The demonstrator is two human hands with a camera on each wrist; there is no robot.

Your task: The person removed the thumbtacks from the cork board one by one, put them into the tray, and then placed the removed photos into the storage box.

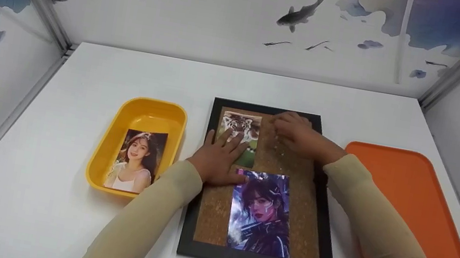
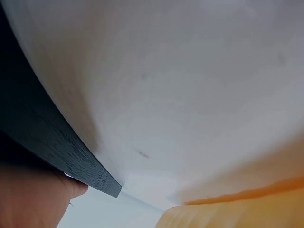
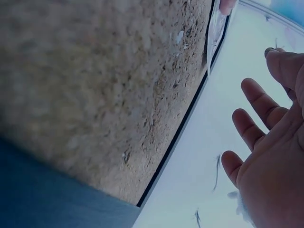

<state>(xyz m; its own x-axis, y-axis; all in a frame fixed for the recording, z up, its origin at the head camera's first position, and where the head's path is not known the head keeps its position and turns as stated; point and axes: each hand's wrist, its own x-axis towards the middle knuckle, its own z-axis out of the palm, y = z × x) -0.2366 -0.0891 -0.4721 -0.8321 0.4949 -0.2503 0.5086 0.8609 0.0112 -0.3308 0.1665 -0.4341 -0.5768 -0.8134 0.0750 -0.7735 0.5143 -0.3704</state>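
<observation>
In the head view, a black-framed cork board [image 1: 305, 235] lies on the table, carrying a tiger photo [image 1: 247, 157] at upper left and a purple portrait print [image 1: 262, 218] below. My left hand [image 1: 220, 160] lies spread, its fingers over the tiger photo and its thumb at the print's upper left corner. Over the board's upper right part is my right hand [image 1: 297, 133], beside small clear bits on the cork. In the right wrist view its lower fingers bend loosely; whether its thumb and forefinger pinch something is hidden.
Left of the board stands a yellow tray [image 1: 101, 159] with a photo of a person [image 1: 135, 164] leaning in it. An orange tray [image 1: 410, 196] lies to the right, partly under the right forearm. Printed walls enclose the white table [image 1: 37, 190].
</observation>
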